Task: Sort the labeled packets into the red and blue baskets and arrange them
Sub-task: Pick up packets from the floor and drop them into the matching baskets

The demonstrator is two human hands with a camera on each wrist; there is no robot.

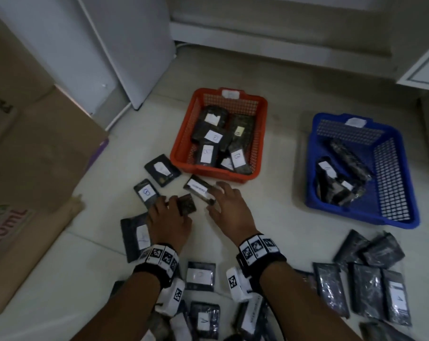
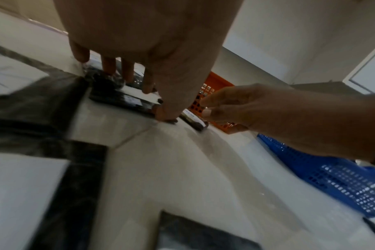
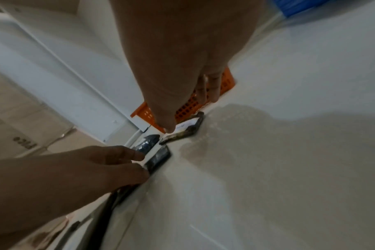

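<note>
A red basket (image 1: pixel 259 134) at mid-floor holds several dark packets with white labels. The blue basket (image 1: pixel 390 173) to its right holds a few more. In front of the red basket, my left hand (image 1: pixel 173 207) pinches the edge of a small dark packet (image 1: pixel 188 205) on the floor: fingers (image 2: pixel 126 74) on top, thumb at its near corner. My right hand (image 1: pixel 221 200) reaches over a dark packet with a long white label (image 1: pixel 198 189). Its thumb tip (image 3: pixel 169 128) touches the label and its fingers hang loose beyond the packet, which lies flat.
Loose packets lie left of the hands, one marked 8 (image 1: pixel 146 193), another (image 1: pixel 162 169) by the red basket. Several more are piled near my wrists (image 1: pixel 200 276) and at the right (image 1: pixel 371 274). A cardboard box (image 1: pixel 36 148) stands left, a white cabinet (image 1: pixel 125 45) behind.
</note>
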